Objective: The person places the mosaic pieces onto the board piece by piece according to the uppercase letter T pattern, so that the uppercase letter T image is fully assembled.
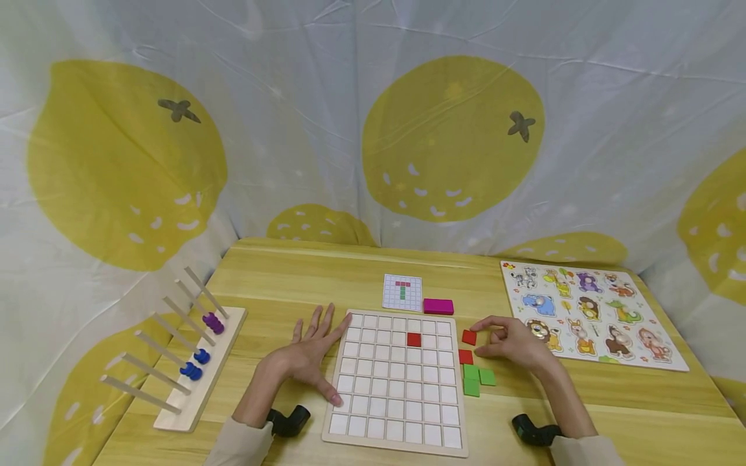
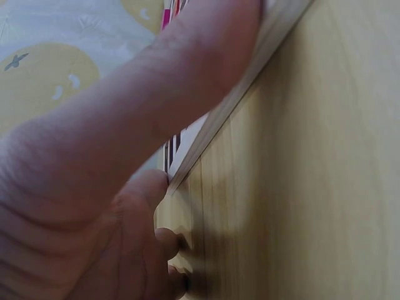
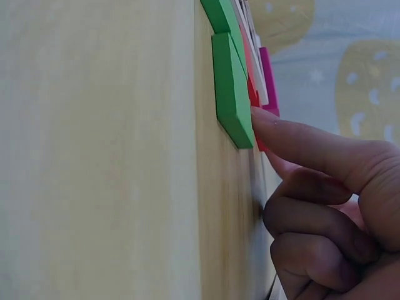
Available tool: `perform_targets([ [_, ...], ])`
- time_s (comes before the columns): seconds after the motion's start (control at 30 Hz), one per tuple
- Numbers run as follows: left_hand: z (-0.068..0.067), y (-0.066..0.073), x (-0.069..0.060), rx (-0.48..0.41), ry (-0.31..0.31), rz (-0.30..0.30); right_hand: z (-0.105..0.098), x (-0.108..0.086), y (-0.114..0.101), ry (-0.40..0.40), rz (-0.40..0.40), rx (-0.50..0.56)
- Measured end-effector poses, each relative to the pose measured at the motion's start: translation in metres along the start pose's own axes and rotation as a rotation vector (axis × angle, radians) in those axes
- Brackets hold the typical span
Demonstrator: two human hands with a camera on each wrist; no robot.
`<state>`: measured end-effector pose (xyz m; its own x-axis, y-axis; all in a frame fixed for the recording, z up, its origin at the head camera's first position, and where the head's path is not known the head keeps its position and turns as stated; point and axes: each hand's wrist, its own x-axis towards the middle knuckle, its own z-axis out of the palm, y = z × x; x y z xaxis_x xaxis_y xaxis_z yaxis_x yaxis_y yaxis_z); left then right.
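Observation:
A wooden grid board [image 1: 394, 446] with white squares lies on the table, one red tile [image 1: 414, 339] in an upper cell. My left hand [image 1: 309, 353] is spread at its left edge, thumb on the lower side and index finger at the upper corner. Right of the board, the index finger of my right hand [image 1: 513, 343] touches a loose red tile [image 1: 469, 337]. The thumb is apart from that tile, near a second red tile [image 1: 465, 356]; the other fingers are curled. Several green tiles [image 1: 487, 377] lie just below; one green tile [image 3: 231, 94] looms large in the right wrist view.
Behind the board lie a pattern card [image 1: 392, 301] with a red and green T and a magenta block [image 1: 438, 307]. A wooden peg stand [image 1: 221, 343] with blue and purple beads is at left. An animal knob puzzle [image 1: 635, 310] lies at right. A lemon-print cloth [image 1: 291, 162] hangs behind.

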<state>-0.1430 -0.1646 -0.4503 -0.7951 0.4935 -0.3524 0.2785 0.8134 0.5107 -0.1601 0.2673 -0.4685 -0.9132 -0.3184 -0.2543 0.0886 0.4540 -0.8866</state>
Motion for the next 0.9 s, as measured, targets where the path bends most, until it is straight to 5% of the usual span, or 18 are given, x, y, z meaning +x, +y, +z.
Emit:
perform_targets([
  [0.7, 0.0, 0.0, 0.0, -0.005, 0.001, 0.001, 0.01, 0.003, -0.013, 0.14, 0.037, -0.137],
  [0.9, 0.0, 0.0, 0.0, -0.008, 0.0, 0.003, 0.028, 0.008, -0.034, 0.081, -0.007, -0.064],
])
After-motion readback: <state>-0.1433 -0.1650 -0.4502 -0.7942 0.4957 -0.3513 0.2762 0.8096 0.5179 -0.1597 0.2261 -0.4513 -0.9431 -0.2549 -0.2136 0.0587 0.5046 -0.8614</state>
